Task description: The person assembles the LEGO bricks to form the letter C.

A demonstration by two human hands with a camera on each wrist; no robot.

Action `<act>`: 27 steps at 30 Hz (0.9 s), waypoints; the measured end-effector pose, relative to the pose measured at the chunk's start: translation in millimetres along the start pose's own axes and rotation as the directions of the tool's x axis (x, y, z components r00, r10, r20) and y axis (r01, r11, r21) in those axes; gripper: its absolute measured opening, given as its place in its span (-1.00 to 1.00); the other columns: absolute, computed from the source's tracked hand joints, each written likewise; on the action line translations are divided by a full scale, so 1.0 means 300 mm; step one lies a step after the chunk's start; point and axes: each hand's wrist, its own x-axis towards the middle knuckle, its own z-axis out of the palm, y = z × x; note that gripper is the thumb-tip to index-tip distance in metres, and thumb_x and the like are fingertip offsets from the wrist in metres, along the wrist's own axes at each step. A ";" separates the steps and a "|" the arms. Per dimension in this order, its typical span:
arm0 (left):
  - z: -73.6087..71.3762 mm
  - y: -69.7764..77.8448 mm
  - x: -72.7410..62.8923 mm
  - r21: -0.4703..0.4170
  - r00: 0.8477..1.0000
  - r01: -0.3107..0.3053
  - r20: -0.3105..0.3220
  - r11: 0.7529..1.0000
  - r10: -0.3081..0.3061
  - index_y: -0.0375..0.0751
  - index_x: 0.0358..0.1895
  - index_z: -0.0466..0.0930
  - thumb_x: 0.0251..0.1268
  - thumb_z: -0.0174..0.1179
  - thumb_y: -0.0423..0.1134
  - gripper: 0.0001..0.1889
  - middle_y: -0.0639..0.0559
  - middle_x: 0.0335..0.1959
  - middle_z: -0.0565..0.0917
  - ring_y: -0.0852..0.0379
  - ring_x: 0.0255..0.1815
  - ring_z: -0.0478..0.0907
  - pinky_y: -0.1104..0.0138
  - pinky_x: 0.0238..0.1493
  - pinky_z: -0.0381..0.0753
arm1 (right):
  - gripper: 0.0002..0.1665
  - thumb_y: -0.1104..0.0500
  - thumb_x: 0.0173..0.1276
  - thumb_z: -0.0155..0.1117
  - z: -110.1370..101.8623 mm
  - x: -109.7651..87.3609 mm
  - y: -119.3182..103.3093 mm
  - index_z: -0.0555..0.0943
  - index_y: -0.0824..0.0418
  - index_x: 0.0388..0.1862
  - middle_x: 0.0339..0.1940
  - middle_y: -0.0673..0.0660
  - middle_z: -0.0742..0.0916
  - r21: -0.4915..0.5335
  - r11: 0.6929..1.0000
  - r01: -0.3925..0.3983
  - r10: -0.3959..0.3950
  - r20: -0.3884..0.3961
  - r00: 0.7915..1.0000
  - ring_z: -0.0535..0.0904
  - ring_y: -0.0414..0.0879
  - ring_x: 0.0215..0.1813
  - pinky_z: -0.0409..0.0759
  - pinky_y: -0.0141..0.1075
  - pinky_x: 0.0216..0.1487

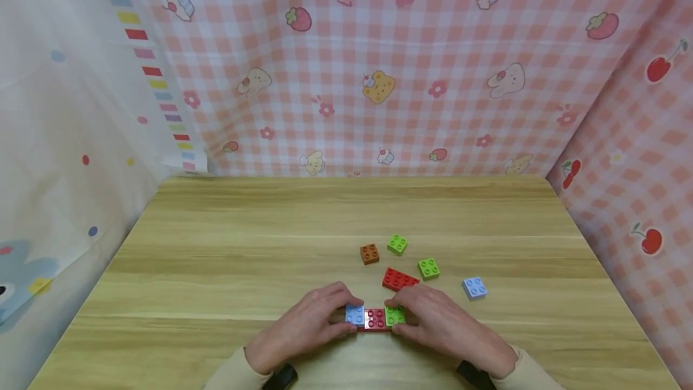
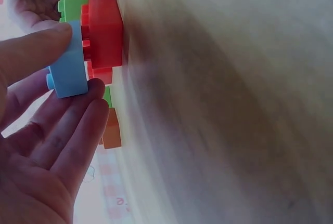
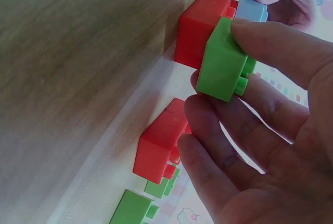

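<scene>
Near the table's front a long red toy brick (image 1: 375, 319) lies crosswise, its middle studs showing. At its left end my left hand (image 1: 308, 324) pinches a light blue brick (image 2: 71, 65) between thumb and fingers; the blue brick overhangs the red one's end. My right hand (image 1: 441, 324) pinches a green brick (image 3: 225, 63) at the right end, thumb on the near side and fingers on the far side. Just beyond the right fingers lies a second long red brick (image 1: 399, 279), partly overlapped by that hand in the head view.
Behind the hands, loose on the wooden table (image 1: 216, 245), are a brown brick (image 1: 370, 253), a green brick (image 1: 397, 244) and another green brick (image 1: 428, 268). Farther right sits a light blue brick (image 1: 474, 287). Patterned cloth (image 1: 346, 125) hangs along the back and sides.
</scene>
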 end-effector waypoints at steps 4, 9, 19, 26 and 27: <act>-0.006 0.007 0.003 0.002 1.000 0.001 0.012 1.000 -0.001 -0.08 0.19 0.67 0.41 0.37 -0.08 -0.64 0.20 -0.01 0.60 0.34 -0.10 0.51 0.43 -0.02 0.61 | -0.57 0.04 0.29 0.57 0.001 0.000 -0.003 0.73 0.11 0.10 -0.06 -0.07 0.76 0.000 1.000 -0.008 0.008 0.004 1.000 0.56 -0.28 -0.09 0.68 -0.13 0.03; -0.004 0.013 0.006 0.004 1.000 -0.021 0.009 1.000 0.020 -0.09 0.13 0.70 0.37 0.42 -0.12 -0.67 0.24 -0.11 0.56 0.36 -0.22 0.47 0.50 -0.17 0.56 | -0.58 0.05 0.28 0.57 0.006 -0.001 -0.004 0.73 0.10 0.09 -0.07 -0.08 0.76 0.005 1.000 -0.001 0.001 -0.001 1.000 0.55 -0.29 -0.11 0.68 -0.16 0.01; 0.008 0.008 0.020 0.013 1.000 -0.017 -0.002 1.000 0.017 -0.10 0.11 0.71 0.32 0.44 -0.11 -0.66 0.23 -0.15 0.57 0.38 -0.25 0.47 0.50 -0.19 0.57 | -0.58 0.06 0.27 0.58 0.004 0.003 -0.006 0.74 0.11 0.09 -0.07 -0.07 0.76 -0.008 1.000 -0.012 0.012 0.001 1.000 0.58 -0.27 -0.07 0.68 -0.16 0.01; 0.007 -0.007 0.018 -0.048 0.999 0.026 0.036 0.998 -0.025 -0.03 0.18 0.66 0.30 0.45 -0.08 -0.59 0.21 0.05 0.65 0.34 0.00 0.57 0.34 0.10 0.62 | -0.57 0.05 0.28 0.57 0.002 0.000 -0.005 0.73 0.11 0.10 -0.05 -0.08 0.76 0.014 1.000 -0.027 0.027 0.007 1.000 0.57 -0.26 -0.07 0.68 -0.13 0.03; 0.007 -0.013 0.016 -0.066 0.999 0.026 0.047 0.998 -0.023 -0.03 0.20 0.65 0.31 0.44 -0.08 -0.58 0.20 0.10 0.66 0.32 0.06 0.58 0.31 0.16 0.61 | -0.57 0.05 0.28 0.57 0.002 0.000 -0.005 0.73 0.11 0.11 -0.04 -0.08 0.76 0.017 0.999 -0.030 0.030 0.008 1.000 0.57 -0.26 -0.07 0.68 -0.12 0.04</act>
